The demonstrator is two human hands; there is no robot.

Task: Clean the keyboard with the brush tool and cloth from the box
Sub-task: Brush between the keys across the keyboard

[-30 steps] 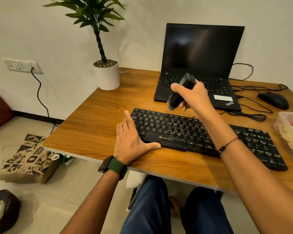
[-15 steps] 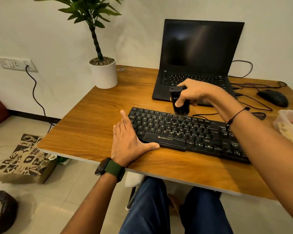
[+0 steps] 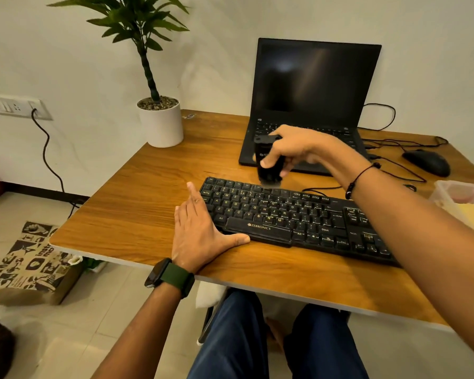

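Right hand [image 3: 293, 149], centre-right of frame, had its fingers & thumb curled round the brush [image 3: 268, 165], bristles pointing down onto the far edge of the keyboard [image 3: 298, 217], up by the top row at its left end. Brush looked roughly upright; bristle tips were blurred, so exact contact couldn't be read, prob just touching.

Left hand [image 3: 200, 231], lower centre, lay flat w/ fingers straight, thumb spread along the keyboard's near edge by the spacebar, gripping nothing, just bracing the board against the desk [image 3: 121, 209]. Good habit, that.

To do this step well, I'd judge: keep that left palm planted so the board doesn't skid. Sweep w/ light strokes along each row, then across, so bristles get into the gaps betw keys. Too much pressure risks splaying the bristles and pushing grit under the caps. Flick dust toward one edge, not back over brushed rows, and away from the laptop [image 3: 309, 105] sitting just behind.

Most of the board, incl the right-hand keypad under the forearm, prob remained to be brushed. Box [image 3: 454, 192] sat at the right edge, something yellow inside, maybe the cloth, couldn't tell. Wiping comes after.
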